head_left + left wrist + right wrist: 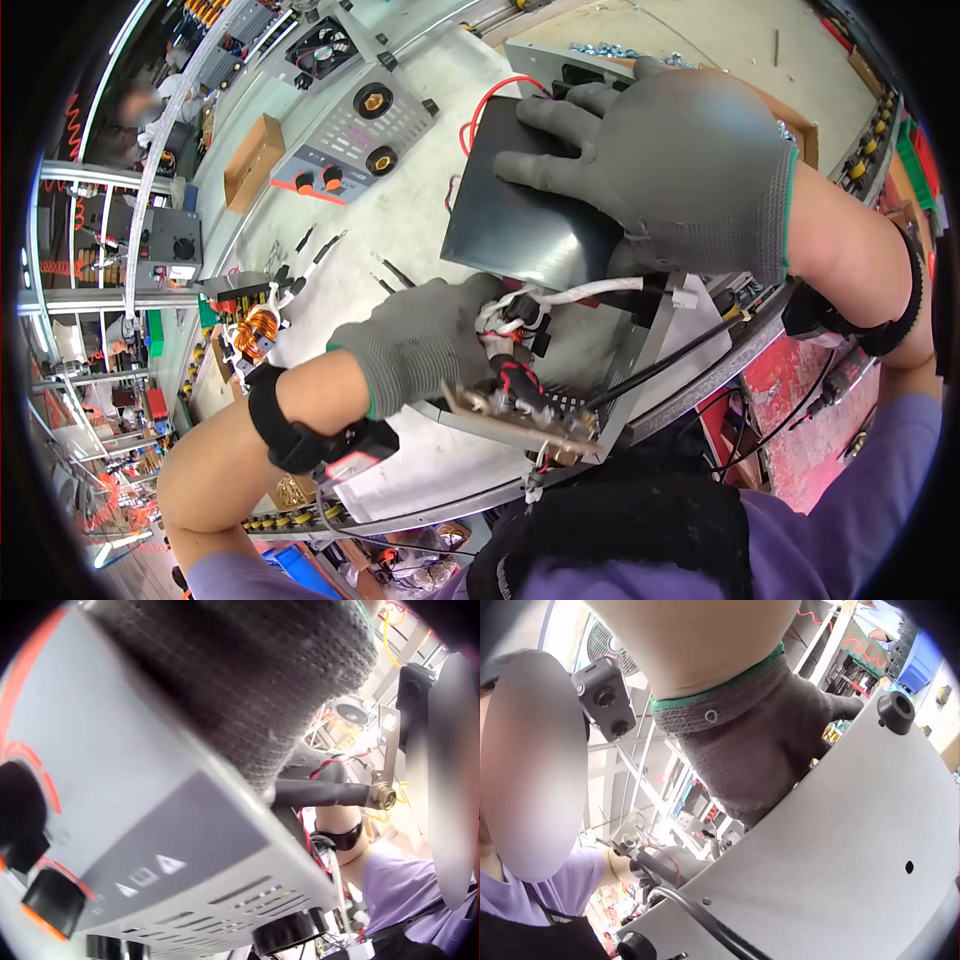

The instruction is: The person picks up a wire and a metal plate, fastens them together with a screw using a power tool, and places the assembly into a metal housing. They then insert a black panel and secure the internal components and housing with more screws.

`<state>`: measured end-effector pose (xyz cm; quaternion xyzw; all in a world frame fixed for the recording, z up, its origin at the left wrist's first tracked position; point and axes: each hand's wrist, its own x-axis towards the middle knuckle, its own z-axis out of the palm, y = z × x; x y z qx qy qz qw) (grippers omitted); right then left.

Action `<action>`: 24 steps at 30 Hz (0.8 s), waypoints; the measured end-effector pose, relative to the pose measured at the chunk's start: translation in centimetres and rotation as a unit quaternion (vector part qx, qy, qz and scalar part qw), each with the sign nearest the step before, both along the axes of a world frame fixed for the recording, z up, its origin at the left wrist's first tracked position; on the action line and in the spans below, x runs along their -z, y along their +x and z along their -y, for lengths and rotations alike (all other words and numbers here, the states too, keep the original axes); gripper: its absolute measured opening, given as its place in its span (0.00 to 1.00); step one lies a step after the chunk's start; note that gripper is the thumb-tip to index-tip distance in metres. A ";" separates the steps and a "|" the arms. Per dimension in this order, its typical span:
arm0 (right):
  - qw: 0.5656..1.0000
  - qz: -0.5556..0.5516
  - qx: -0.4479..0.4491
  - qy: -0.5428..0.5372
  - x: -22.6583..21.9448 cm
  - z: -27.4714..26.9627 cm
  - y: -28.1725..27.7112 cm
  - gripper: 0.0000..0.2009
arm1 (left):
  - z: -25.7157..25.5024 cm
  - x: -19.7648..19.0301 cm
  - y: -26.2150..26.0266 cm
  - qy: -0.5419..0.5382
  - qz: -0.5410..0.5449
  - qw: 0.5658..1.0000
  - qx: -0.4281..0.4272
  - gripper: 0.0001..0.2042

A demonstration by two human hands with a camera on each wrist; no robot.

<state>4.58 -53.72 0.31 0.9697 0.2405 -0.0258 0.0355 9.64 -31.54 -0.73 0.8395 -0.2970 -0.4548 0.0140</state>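
Splaying unclenched, right hand (665, 160) rests on black panel (535, 225); left hand (425, 330), can't tell its grip

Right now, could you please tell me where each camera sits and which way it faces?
Head: on the head, facing forward and down at the gloved left hand, right hand and forearms.
Left wrist: past that hand's glove, towards a knobbed front panel and the torso.
Right wrist: past that hand's glove, towards a pale panel and the person's head.
All share the purple clothing.
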 end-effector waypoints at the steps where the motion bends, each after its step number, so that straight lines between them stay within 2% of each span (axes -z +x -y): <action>1: 0.999 -0.038 0.016 -0.010 0.0 -0.2 0.4 0.44 | -0.5 0.6 0.0 0.003 0.000 1.000 -0.003 0.30; 2: 1.000 0.012 -0.012 0.019 0.9 0.4 0.7 0.44 | -1.0 1.3 -0.1 -0.059 0.014 0.998 -0.002 0.28; 3: 1.000 0.011 -0.014 0.021 1.4 0.6 0.6 0.44 | -1.1 1.4 -0.2 -0.122 0.028 0.992 -0.002 0.27; 4: 0.994 0.068 -0.043 0.080 1.9 0.7 0.7 0.42 | -0.9 1.2 0.2 -0.071 0.014 0.997 -0.012 0.27; 5: 0.980 0.122 -0.072 0.141 2.5 0.9 0.7 0.41 | -0.9 1.1 0.1 -0.070 0.012 0.997 -0.015 0.27; 6: 0.976 0.134 -0.060 0.159 2.5 0.5 0.8 0.37 | -1.0 1.2 -0.1 -0.096 0.050 0.994 0.005 0.25; 8: 0.975 0.142 -0.043 0.164 2.1 0.3 0.7 0.36 | -1.1 0.8 -0.1 -0.158 0.097 0.982 0.017 0.19; 9: 0.974 0.151 -0.025 0.167 2.0 0.2 0.6 0.35 | -1.3 0.6 -0.1 -0.249 0.073 0.966 0.003 0.18; 11: 0.971 0.171 -0.027 0.167 2.3 0.2 0.7 0.34 | -2.4 2.3 0.1 -0.198 0.104 0.974 0.030 0.18; 12: 0.974 0.164 -0.023 0.155 2.1 0.0 0.6 0.34 | -2.1 2.3 0.4 -0.280 0.130 0.950 0.038 0.22; 15: 0.974 0.171 -0.022 0.148 2.2 -0.1 0.5 0.35 | -2.0 0.5 0.6 -0.229 0.110 0.964 0.082 0.26; 16: 0.970 0.187 -0.024 0.155 2.3 -0.2 0.6 0.36 | -1.5 0.9 0.5 -0.149 0.110 0.982 0.031 0.28; 17: 0.970 0.186 -0.024 0.156 2.2 -0.2 0.6 0.36 | -1.1 0.8 0.5 -0.148 0.109 0.983 0.031 0.28; 19: 0.975 0.142 0.010 0.168 1.6 -0.4 0.5 0.37 | -0.4 0.2 0.6 -0.098 0.005 0.995 -0.024 0.29; 20: 0.975 0.143 0.011 0.169 1.9 -0.3 0.5 0.37 | -1.2 0.9 0.7 -0.097 0.006 0.995 -0.024 0.29; 22: 0.981 0.128 0.045 0.140 2.7 -0.2 0.5 0.37 | -2.2 1.7 0.6 -0.231 0.104 0.967 0.008 0.27; 23: 0.981 0.127 0.046 0.141 2.8 -0.1 0.5 0.37 | -2.6 1.9 0.3 -0.210 0.118 0.970 -0.018 0.26; 24: 0.981 0.119 0.050 0.145 2.7 -0.2 0.5 0.37 | -2.3 1.1 0.4 -0.194 0.081 0.976 -0.064 0.26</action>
